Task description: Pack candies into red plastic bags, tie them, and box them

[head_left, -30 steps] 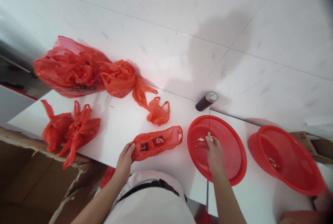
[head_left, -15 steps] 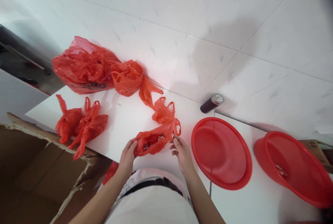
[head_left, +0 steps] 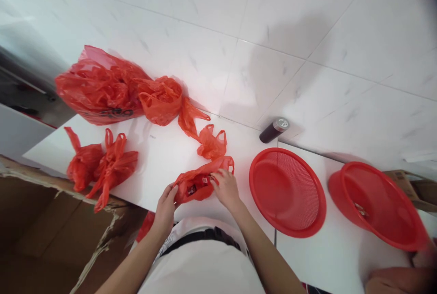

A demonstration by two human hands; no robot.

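An open red plastic bag lies on the white table in front of me, with small dark and red packets visible inside. My left hand is closed on the bag's left edge, fingers partly hidden behind the plastic. Over the right side of the bag's mouth, my right hand pinches what looks like a small red-and-white packet at its fingertips, though the fingers partly cover it. Just beyond the bag sits another crumpled red plastic bag with loop handles.
Tied red bags sit at the left by a torn cardboard box. Larger red bags rest against the tiled wall. Rightward are a red mesh basket, a dark bottle and a red basin. Another person's limb shows lower right.
My right hand has moved left from the bag's handle to its open mouth, bringing the small packet along. My left hand keeps its hold. A person's limb has appeared at the lower right.
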